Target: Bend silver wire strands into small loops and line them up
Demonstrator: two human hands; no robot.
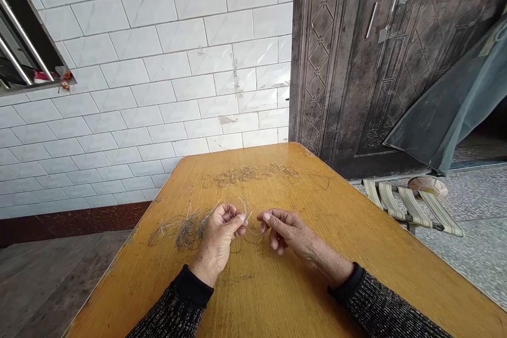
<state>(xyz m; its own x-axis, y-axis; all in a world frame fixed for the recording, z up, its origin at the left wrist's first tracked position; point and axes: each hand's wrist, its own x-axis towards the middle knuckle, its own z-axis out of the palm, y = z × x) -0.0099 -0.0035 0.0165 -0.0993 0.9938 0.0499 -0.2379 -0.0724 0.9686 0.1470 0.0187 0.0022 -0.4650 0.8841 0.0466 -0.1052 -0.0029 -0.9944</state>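
My left hand [222,237] pinches a thin, pale wire [253,242] between thumb and fingertips, with short ends sticking up above the thumb. The wire bends in a loose curve across to my right hand [283,227], whose thumb and forefinger are pressed together at its other side. What exactly lies between the right fingertips is too fine to make out clearly. Just left of my left hand lies a tangled heap of loose wires [186,229]. Farther back on the wooden table [277,285] a row of small wire rings [247,172] is spread out.
A wire bent into a triangle [322,180] lies near the table's right edge. Beyond that edge stands a folding stool with striped straps [404,203], with a round object [428,186] behind it. A white tiled wall [158,63] and a dark carved door [356,74] rise behind the table.
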